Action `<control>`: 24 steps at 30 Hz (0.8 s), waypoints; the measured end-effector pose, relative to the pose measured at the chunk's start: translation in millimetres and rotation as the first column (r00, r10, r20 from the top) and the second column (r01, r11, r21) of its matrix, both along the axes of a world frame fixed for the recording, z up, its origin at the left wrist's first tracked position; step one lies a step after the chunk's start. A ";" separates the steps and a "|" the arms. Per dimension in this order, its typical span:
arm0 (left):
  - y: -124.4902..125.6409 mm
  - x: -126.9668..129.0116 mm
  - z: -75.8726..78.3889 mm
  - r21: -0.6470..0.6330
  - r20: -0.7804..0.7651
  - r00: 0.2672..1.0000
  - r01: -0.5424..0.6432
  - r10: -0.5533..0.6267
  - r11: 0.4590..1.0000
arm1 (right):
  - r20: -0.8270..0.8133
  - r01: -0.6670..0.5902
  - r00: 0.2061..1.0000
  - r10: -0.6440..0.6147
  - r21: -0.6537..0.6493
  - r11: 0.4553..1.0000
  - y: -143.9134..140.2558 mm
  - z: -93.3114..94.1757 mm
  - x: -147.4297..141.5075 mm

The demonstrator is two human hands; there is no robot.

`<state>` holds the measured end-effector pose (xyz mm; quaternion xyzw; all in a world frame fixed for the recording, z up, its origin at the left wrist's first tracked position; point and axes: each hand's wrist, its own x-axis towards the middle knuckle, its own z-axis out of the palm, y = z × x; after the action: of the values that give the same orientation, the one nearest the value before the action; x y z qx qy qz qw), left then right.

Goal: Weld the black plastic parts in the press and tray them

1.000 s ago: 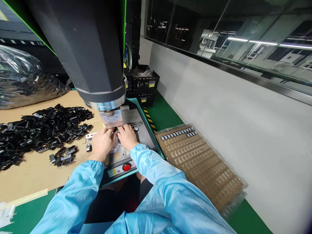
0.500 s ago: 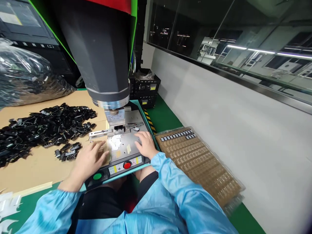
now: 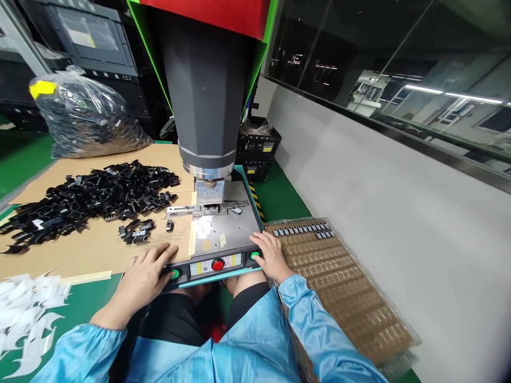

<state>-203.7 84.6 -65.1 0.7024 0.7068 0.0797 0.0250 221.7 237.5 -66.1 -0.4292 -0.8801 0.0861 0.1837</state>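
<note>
My left hand (image 3: 146,274) lies at the front left corner of the press base, thumb on the left green button (image 3: 174,274). At the front right corner my right hand (image 3: 270,255) rests with its thumb on the right green button (image 3: 254,255). Both hands hold nothing. A red button (image 3: 217,264) sits between them on the front panel. The grey press head (image 3: 207,106) stands over a small part in the fixture (image 3: 207,208) on the metal plate (image 3: 233,229).
A heap of black plastic parts (image 3: 91,194) covers the cardboard sheet (image 3: 80,250) on the left, with a clear bag of more parts (image 3: 85,119) behind. A brown blister tray (image 3: 343,282) with a row of small parts lies on the right. White scraps (image 3: 24,314) lie near left.
Both hands left the fixture under the press head and drew back to the front panel, ending on the two green buttons. The camera view tilted and shifted left.
</note>
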 end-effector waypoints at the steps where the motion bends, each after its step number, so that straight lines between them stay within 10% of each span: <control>1: 2.6 -0.3 3.1 0.005 0.015 1.000 -0.001 0.001 1.000 | -0.011 0.001 1.000 -0.001 0.003 1.000 1.1 0.8 -1.8; 8: 67.9 -0.3 36.6 0.183 -0.081 0.946 -0.295 0.314 0.938 | -0.193 0.047 0.981 -0.036 0.052 0.998 20.4 9.9 -58.6; 13: 103.7 -0.1 38.1 0.142 -0.150 0.946 -0.267 0.287 0.953 | -0.226 0.046 0.973 -0.037 0.035 0.998 38.5 11.5 -102.7; 19: 82.5 -16.6 28.4 0.216 -0.091 0.951 -0.271 0.296 0.938 | -0.251 0.075 0.966 -0.060 0.051 0.996 43.8 3.7 -105.1; 24: 54.0 -77.5 35.4 0.206 0.102 0.858 -0.514 0.504 0.833 | -0.257 0.060 0.966 -0.037 0.082 0.995 42.3 1.3 -104.1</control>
<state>-281.2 138.6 -29.6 0.4855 0.8536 0.1786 -0.0615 117.6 279.8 -64.8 -0.4276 -0.8413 0.0968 0.3163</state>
